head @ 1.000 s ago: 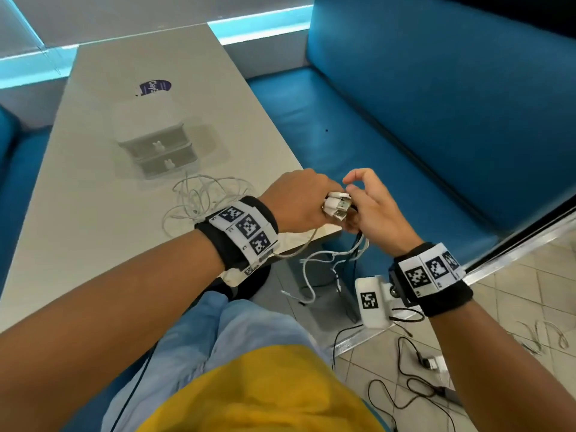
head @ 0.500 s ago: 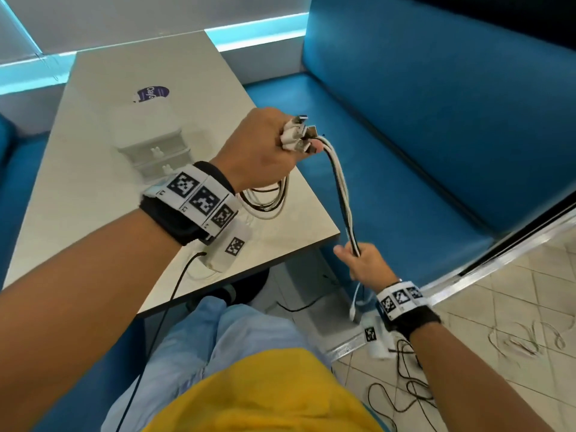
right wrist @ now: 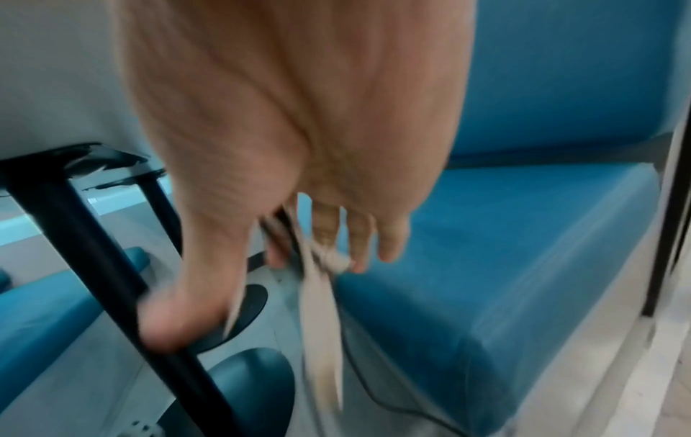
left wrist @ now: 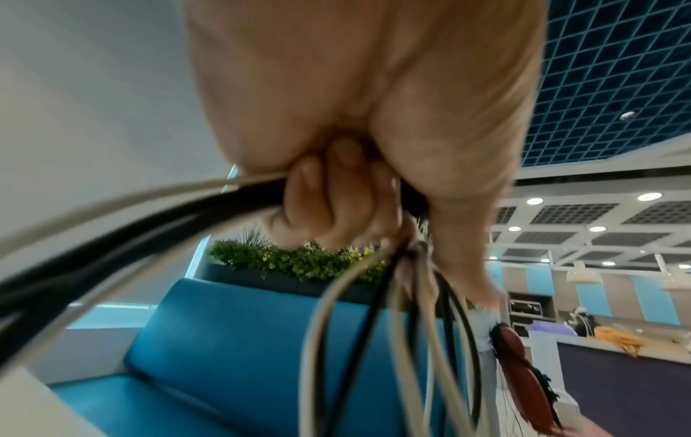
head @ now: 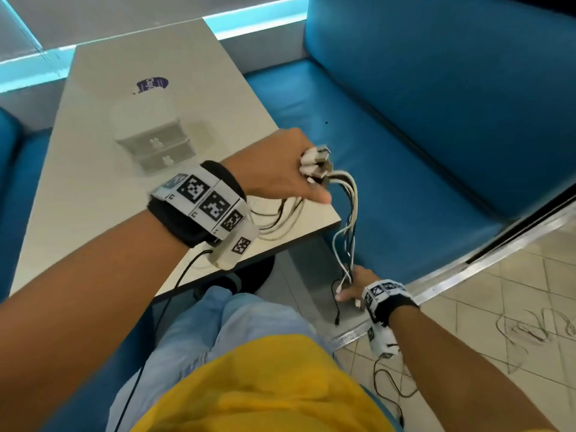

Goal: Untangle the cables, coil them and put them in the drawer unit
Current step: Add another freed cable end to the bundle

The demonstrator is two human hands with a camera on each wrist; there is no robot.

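My left hand [head: 290,169] is held above the table's near right corner and grips a bunch of cable plugs [head: 316,163]. In the left wrist view its fingers [left wrist: 329,201] are curled round black and white cables [left wrist: 149,224]. The cables [head: 350,213] hang loosely from it over the table edge to my right hand [head: 349,288], low beside the bench. There the strands [right wrist: 318,295] run between the fingers near their loose ends, with the thumb spread aside; this view is blurred. More cable loops [head: 280,219] lie on the table. The white drawer unit [head: 156,148] stands further back, both drawers shut.
The pale table [head: 93,182] carries a purple sticker [head: 152,85]. A blue bench [head: 405,151] runs along the right. Black table legs [right wrist: 74,236] stand close to my right hand. Loose wires [head: 530,328] lie on the tiled floor.
A second ago both hands met at the plugs by the table edge. My left hand then lifted the plugs, and my right hand slid down the cables almost to their ends.
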